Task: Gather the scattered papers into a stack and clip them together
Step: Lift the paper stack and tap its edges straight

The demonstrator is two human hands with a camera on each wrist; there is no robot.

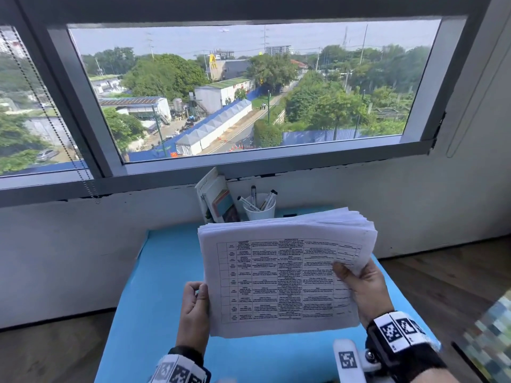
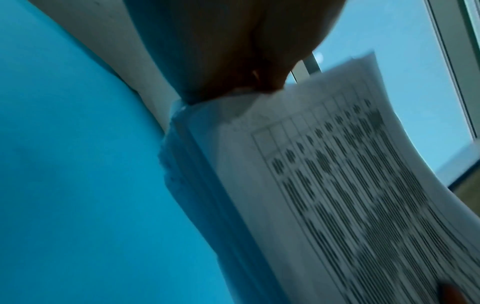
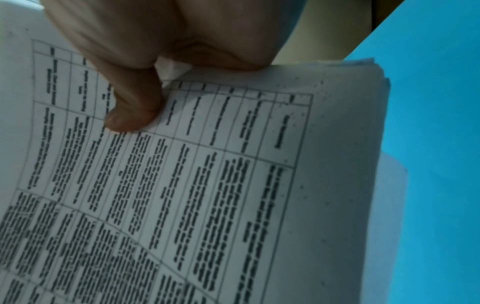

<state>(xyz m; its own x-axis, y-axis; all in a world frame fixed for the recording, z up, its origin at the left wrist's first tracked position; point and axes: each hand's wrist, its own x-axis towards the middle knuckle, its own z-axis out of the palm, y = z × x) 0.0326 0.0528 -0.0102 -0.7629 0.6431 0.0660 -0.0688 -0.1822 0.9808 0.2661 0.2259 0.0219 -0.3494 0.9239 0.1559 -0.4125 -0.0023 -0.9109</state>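
Note:
A thick stack of printed papers [image 1: 276, 272] with a table grid on its top sheet is held up, tilted, over the blue table [image 1: 154, 286]. My right hand [image 1: 359, 280] grips its right edge, thumb [image 3: 130, 115] pressed on the top sheet. My left hand [image 1: 195, 299] is curled at the stack's left edge, fingers closed at the paper's edge [image 2: 233, 51]. The sheets [image 2: 337, 185] fan slightly at the far right corner. A small black object [image 1: 289, 215] lies at the table's back edge, mostly hidden by the stack. The printed sheet [image 3: 233, 185] fills the right wrist view.
A white cup of markers [image 1: 260, 208] and some leaning books [image 1: 215, 200] stand at the back of the table against the wall under a wide window [image 1: 249, 92]. Wooden floor [image 1: 442, 286] lies on both sides of the table.

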